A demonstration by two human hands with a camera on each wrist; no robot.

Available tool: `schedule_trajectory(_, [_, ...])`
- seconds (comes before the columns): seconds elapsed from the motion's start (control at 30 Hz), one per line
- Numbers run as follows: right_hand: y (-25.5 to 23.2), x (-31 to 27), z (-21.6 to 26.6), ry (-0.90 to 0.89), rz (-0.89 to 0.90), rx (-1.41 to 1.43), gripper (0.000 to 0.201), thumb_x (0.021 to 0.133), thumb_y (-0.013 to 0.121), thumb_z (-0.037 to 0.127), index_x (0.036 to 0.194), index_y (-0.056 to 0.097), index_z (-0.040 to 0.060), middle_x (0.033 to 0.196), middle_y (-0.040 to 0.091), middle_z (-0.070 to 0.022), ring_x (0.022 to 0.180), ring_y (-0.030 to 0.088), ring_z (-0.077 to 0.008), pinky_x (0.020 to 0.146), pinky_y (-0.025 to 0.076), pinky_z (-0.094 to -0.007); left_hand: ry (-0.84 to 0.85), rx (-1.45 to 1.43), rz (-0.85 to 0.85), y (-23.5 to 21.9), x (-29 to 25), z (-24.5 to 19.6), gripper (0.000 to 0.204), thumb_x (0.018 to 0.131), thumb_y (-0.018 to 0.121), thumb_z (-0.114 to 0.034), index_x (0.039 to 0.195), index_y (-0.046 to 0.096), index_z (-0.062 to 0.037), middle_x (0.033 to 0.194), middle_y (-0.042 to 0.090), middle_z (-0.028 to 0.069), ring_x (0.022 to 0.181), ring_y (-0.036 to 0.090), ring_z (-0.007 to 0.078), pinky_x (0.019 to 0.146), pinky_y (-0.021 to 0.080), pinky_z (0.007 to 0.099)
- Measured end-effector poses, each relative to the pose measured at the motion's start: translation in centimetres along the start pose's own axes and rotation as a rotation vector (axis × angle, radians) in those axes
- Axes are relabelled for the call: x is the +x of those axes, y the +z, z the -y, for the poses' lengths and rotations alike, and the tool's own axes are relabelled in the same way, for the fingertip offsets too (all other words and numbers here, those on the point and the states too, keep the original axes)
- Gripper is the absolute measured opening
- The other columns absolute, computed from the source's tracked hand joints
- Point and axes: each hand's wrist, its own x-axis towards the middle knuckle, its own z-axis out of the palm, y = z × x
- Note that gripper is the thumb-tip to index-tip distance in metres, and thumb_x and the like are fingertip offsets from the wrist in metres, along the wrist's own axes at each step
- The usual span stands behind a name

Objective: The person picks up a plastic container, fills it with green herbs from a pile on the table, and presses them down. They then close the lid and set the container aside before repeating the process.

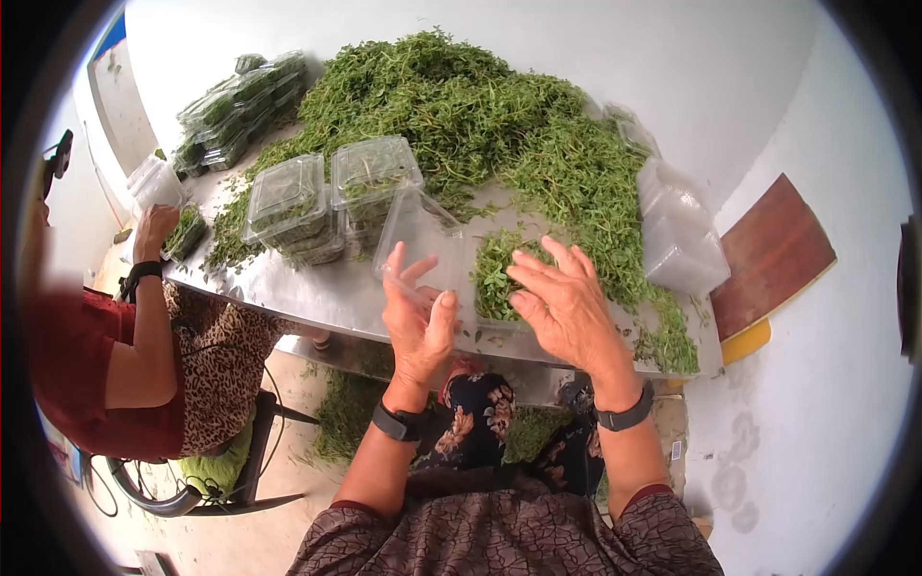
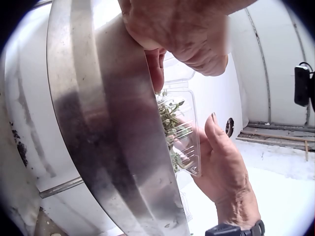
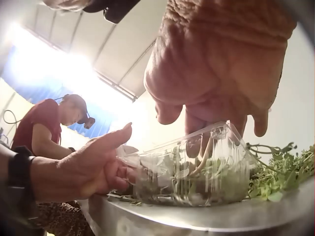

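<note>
A clear clamshell box stands at the table's front edge, its base full of green sprigs and its lid tipped back to the left. Beside the box's left side is my left hand, thumb up and fingers loosely bent; the right wrist view shows this hand close against the clear wall. My right hand is over the box's right part, fingers spread and pointing down at the sprigs. In the left wrist view, the right hand lies along the box's far side.
A large heap of greens covers the back of the metal table. Filled boxes stand left, more are stacked behind. Empty clear boxes stand right. A person in red sits at the left, handling greens.
</note>
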Motion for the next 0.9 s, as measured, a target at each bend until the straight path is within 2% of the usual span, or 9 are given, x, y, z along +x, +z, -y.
schedule_trajectory(0.1, [0.5, -1.3, 0.7, -0.027, 0.045, -0.013, 0.031, 0.088, 0.06, 0.031, 0.1, 0.069, 0.0044, 0.113, 0.065, -0.0124, 0.123, 0.045, -0.0374, 0.108, 0.024, -0.0546, 0.004, -0.028, -0.05, 0.4, 0.1, -0.3, 0.078, 0.085, 0.064, -0.026, 0.141, 0.019, 0.0034, 0.113, 0.056, 0.0261, 0.057, 0.06, 0.0135, 0.047, 0.05, 0.0233])
schedule_trajectory(0.2, [1.0, -1.4, 1.3, 0.003, 0.12, -0.019, 0.027, 0.087, 0.059, 0.026, 0.099, 0.069, 0.0042, 0.109, 0.067, -0.0107, 0.123, 0.047, -0.034, 0.109, 0.023, -0.0533, 0.024, -0.024, -0.051, 0.4, 0.2, -0.3, 0.078, 0.085, 0.064, -0.027, 0.142, 0.019, 0.0018, 0.114, 0.056, 0.0257, 0.059, 0.061, 0.014, 0.047, 0.05, 0.0237])
schedule_trajectory(0.33, [1.1, -1.5, 0.5, -0.004, 0.088, 0.021, 0.026, 0.087, 0.06, 0.028, 0.096, 0.07, 0.0056, 0.108, 0.067, -0.0096, 0.117, 0.05, -0.0356, 0.107, 0.025, -0.0549, 0.039, -0.013, -0.042, 0.4, 0.3, -0.3, 0.077, 0.085, 0.063, -0.028, 0.142, 0.019, -0.0003, 0.115, 0.055, 0.0252, 0.061, 0.061, 0.0147, 0.046, 0.051, 0.0241])
schedule_trajectory(0.43, [1.3, -2.2, -0.3, -0.041, -0.096, 0.106, 0.027, 0.088, 0.059, 0.028, 0.1, 0.069, 0.0053, 0.112, 0.066, -0.0098, 0.118, 0.05, -0.0342, 0.107, 0.026, -0.0529, 0.046, -0.002, -0.032, 0.4, 0.3, -0.3, 0.074, 0.087, 0.062, -0.025, 0.143, 0.019, -0.0022, 0.118, 0.054, 0.0234, 0.063, 0.061, 0.0152, 0.046, 0.051, 0.0241])
schedule_trajectory(0.5, [1.1, -2.9, -0.8, 0.018, -0.24, 0.107, 0.031, 0.091, 0.057, 0.027, 0.111, 0.064, 0.0049, 0.121, 0.061, -0.0119, 0.119, 0.049, -0.0329, 0.106, 0.03, -0.0484, 0.039, 0.024, -0.031, 0.3, 0.2, -0.3, 0.07, 0.089, 0.06, -0.021, 0.142, 0.019, -0.0022, 0.119, 0.054, 0.0219, 0.063, 0.061, 0.015, 0.046, 0.051, 0.0237])
schedule_trajectory(0.63, [1.8, -5.0, -2.3, 0.105, -0.287, 0.205, 0.04, 0.093, 0.055, 0.025, 0.128, 0.054, 0.0054, 0.134, 0.05, -0.0156, 0.12, 0.049, -0.0329, 0.104, 0.035, -0.0428, 0.013, 0.001, -0.03, 0.3, 0.4, -0.2, 0.067, 0.091, 0.06, -0.019, 0.142, 0.02, -0.0022, 0.119, 0.054, 0.0213, 0.063, 0.061, 0.0148, 0.048, 0.052, 0.0245])
schedule_trajectory(0.73, [2.6, -6.0, -2.4, 0.164, -0.3, 0.294, 0.041, 0.093, 0.056, 0.023, 0.129, 0.052, 0.0054, 0.133, 0.051, -0.0153, 0.12, 0.049, -0.034, 0.103, 0.036, -0.0434, 0.01, -0.044, -0.055, 0.0, 0.5, 0.2, 0.067, 0.091, 0.06, -0.02, 0.142, 0.02, -0.0018, 0.119, 0.054, 0.0209, 0.062, 0.062, 0.0155, 0.052, 0.054, 0.0257])
schedule_trajectory(0.83, [3.0, -6.2, -2.7, 0.144, -0.332, 0.327, 0.043, 0.091, 0.057, 0.023, 0.13, 0.051, 0.0052, 0.133, 0.051, -0.0161, 0.12, 0.049, -0.0348, 0.102, 0.037, -0.0428, 0.06, -0.062, -0.072, -0.2, 0.4, 0.6, 0.065, 0.092, 0.059, -0.02, 0.141, 0.02, -0.0019, 0.124, 0.051, 0.0204, 0.068, 0.062, 0.0165, 0.059, 0.055, 0.0273])
schedule_trajectory(0.9, [3.0, -6.3, -2.5, 0.139, -0.327, 0.284, 0.044, 0.09, 0.058, 0.023, 0.13, 0.051, 0.0051, 0.132, 0.051, -0.0165, 0.119, 0.049, -0.0348, 0.102, 0.037, -0.0424, 0.158, -0.133, -0.17, 0.3, 0.6, 1.0, 0.063, 0.094, 0.057, -0.025, 0.141, 0.021, -0.0017, 0.128, 0.046, 0.021, 0.082, 0.061, 0.0159, 0.066, 0.055, 0.0278])
